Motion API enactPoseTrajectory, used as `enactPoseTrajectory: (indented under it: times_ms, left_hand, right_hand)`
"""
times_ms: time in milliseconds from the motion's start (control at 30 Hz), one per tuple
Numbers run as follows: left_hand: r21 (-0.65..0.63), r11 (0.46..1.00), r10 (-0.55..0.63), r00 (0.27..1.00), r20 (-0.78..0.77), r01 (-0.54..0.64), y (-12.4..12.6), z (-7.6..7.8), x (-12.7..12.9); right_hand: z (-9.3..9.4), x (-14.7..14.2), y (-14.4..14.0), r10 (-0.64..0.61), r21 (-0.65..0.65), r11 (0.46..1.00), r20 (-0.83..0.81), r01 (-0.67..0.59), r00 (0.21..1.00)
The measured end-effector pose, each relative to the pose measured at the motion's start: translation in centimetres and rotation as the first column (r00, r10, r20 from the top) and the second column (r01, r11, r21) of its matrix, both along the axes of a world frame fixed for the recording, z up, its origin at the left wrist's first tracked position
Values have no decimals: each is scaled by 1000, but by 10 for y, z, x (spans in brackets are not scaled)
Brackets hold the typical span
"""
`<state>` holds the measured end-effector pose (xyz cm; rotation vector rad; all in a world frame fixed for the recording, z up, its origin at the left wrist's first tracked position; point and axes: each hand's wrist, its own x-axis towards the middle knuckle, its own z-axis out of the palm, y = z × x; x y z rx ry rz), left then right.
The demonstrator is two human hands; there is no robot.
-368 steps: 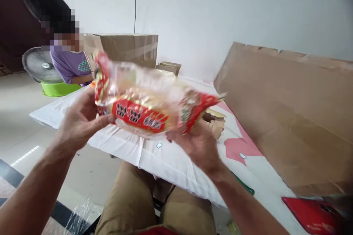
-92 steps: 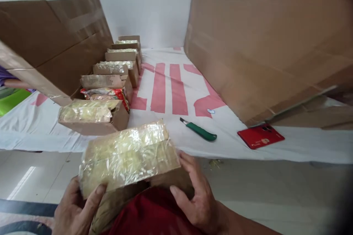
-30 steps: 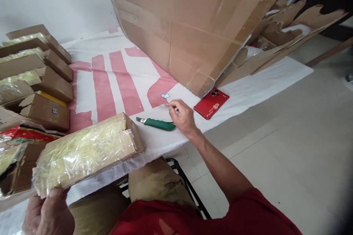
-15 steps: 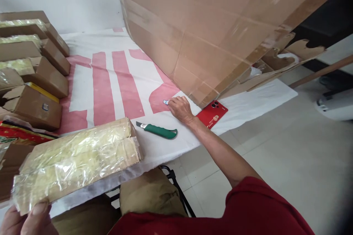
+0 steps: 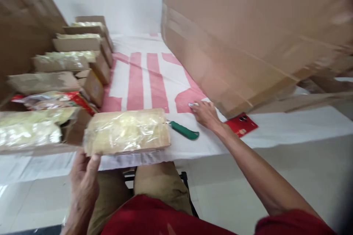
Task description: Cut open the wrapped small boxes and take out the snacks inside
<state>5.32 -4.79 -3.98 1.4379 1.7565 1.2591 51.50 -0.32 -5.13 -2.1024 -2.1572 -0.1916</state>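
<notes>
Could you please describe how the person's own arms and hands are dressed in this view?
Both hands are bare, with no gloves, rings or watch visible. The left hand and right hand lead to uncovered forearms. A red short sleeve covers the right upper arm, matching the red shirt; the legs wear khaki trousers.

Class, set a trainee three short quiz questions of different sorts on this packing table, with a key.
1. True or false: the left hand holds the wrapped box by its near corner.
2. Which lies between the wrapped box and the right hand? A) green knife B) red phone C) a fan
3. Fill in: the right hand's fingertips touch a small ____ sticker on the sheet.

Key: 1 true; 2 A; 3 white (blurred, its print unreadable).
</notes>
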Motion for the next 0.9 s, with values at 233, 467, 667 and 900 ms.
enactPoseTrajectory:
  times_ms: [233,467,667,900]
  left_hand:
    - [186,981,46,999,18,-48,-21,3,-22]
    - [185,949,255,967,28,-255,-9,-1,-67]
    - [67,932,341,923,178,-357,22,-26,-78]
    - [97,925,338,913,228,-366,62,-52,-66]
  right_hand:
    - [0,-39,-50,108,376,926,-319,21,942]
    - [13,-105,-73,102,354,924,-594,145,798]
    - [-25,-121,-84,-12,104,982,-802,159,598]
    - [-93,-124,-68,-75,-14,992,-864,125,498]
